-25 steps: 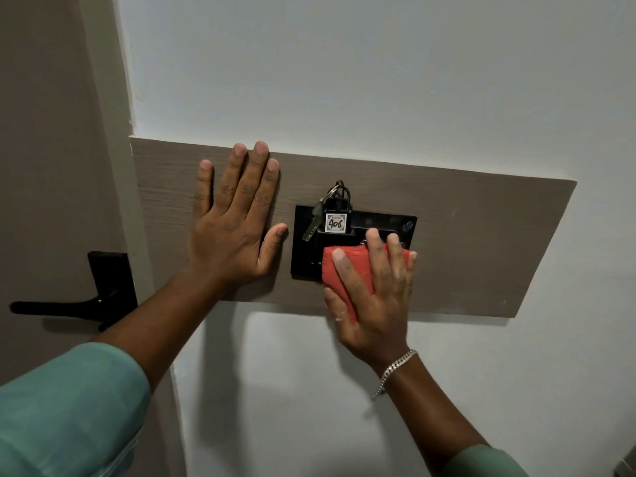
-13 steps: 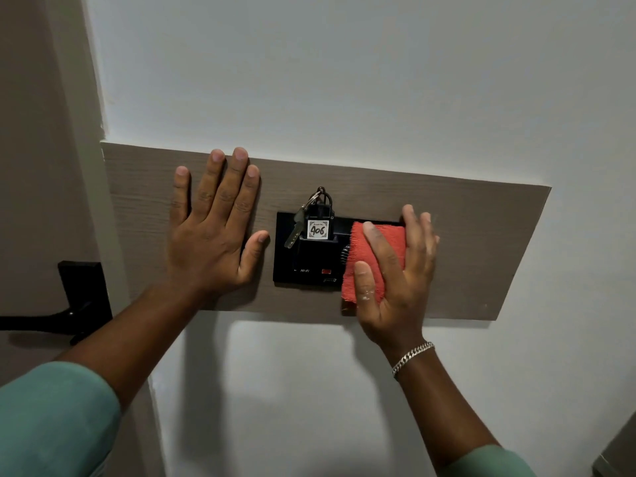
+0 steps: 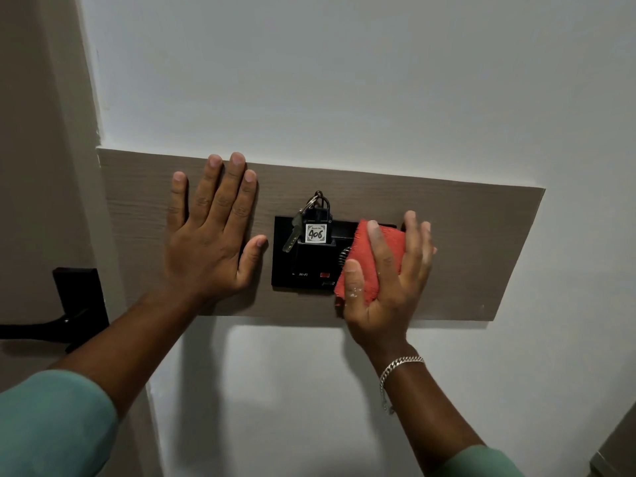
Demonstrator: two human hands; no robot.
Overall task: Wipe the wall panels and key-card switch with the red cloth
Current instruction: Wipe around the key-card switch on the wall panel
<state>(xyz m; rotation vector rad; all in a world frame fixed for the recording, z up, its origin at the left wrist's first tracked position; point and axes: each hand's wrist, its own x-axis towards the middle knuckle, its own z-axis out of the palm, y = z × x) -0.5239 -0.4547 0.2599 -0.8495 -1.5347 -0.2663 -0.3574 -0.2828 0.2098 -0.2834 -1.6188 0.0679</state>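
The right hand (image 3: 387, 284) presses the red cloth (image 3: 373, 261) flat against the right side of the black key-card switch (image 3: 303, 266), fingers spread over it. The left hand (image 3: 210, 235) lies open, palm flat on the wood wall panel (image 3: 475, 253), just left of the switch, where a key tag (image 3: 316, 233) hangs

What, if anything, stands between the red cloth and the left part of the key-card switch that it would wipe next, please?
The key fob labelled 406 sits in the key-card switch, with a key hanging beside it, left of the red cloth under the right hand. The lower strip looks clear.
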